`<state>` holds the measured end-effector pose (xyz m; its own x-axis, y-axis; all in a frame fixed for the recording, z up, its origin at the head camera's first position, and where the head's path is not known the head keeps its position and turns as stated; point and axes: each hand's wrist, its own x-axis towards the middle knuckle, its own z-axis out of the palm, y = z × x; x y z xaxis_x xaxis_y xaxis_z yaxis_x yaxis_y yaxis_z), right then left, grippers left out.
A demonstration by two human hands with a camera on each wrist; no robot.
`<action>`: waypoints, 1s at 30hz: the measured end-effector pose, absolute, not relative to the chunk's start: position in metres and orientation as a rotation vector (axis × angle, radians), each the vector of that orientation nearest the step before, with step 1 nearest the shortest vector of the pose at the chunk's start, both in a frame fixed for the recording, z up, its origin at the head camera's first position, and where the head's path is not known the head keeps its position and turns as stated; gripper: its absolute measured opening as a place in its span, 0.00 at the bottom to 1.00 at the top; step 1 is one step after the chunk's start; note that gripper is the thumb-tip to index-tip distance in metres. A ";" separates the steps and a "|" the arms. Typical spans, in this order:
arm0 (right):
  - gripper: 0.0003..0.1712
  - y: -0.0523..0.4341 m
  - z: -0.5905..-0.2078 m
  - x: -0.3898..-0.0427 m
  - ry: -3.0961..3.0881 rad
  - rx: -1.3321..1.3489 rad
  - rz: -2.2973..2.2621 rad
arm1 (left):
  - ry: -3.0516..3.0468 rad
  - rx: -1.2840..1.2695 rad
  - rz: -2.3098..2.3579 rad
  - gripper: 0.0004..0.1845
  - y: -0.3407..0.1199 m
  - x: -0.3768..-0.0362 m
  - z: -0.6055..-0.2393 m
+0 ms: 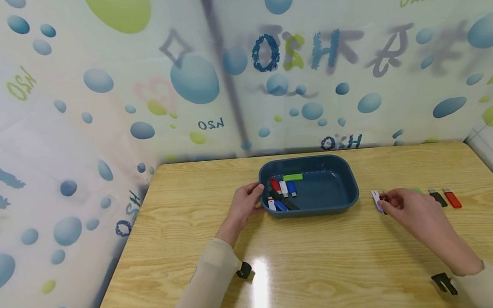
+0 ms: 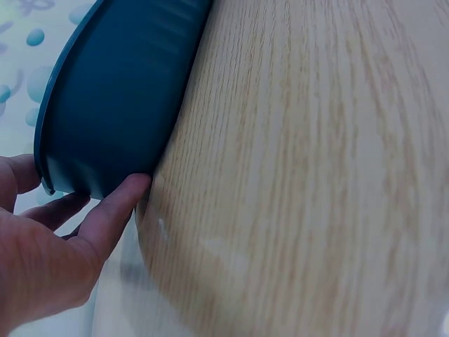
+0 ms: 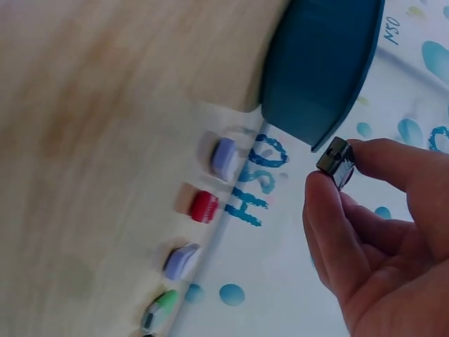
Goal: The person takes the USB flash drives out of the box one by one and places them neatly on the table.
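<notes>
My left hand (image 1: 243,207) grips the left end of a dark blue plastic tray (image 1: 322,211), thumb at the rim and fingers against the outer wall. Inside the tray lie several USB sticks, among them a green one (image 1: 293,177) and a red one (image 1: 275,185). To the right of the tray, my right hand (image 1: 421,212) pinches a dark USB stick (image 3: 335,160) between thumb and fingertips, its metal end showing in the right wrist view. Close by on the table lies a pale lavender USB stick (image 1: 376,200). My right hand partly hides the row there.
The row on the wooden table (image 1: 318,265) continues with a red stick (image 3: 204,206), another lavender one (image 3: 181,262), a green one (image 3: 160,310), then a black one (image 1: 438,198) and a red one at the right end. A patterned curtain (image 1: 235,125) hangs behind the table.
</notes>
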<state>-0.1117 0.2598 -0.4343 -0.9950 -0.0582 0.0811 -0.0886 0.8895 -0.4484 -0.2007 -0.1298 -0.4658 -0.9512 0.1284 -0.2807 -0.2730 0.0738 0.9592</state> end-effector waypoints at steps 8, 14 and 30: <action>0.19 0.264 -0.446 -0.106 -3.029 0.123 0.672 | 2.072 -0.140 1.947 0.26 -0.130 -0.201 -0.467; 0.17 0.265 -0.453 -0.102 -3.057 0.134 0.654 | 2.075 -0.130 1.947 0.26 -0.131 -0.201 -0.468; 0.13 0.266 -0.459 -0.104 -3.229 0.088 0.622 | 2.053 -0.134 1.955 0.26 -0.131 -0.200 -0.466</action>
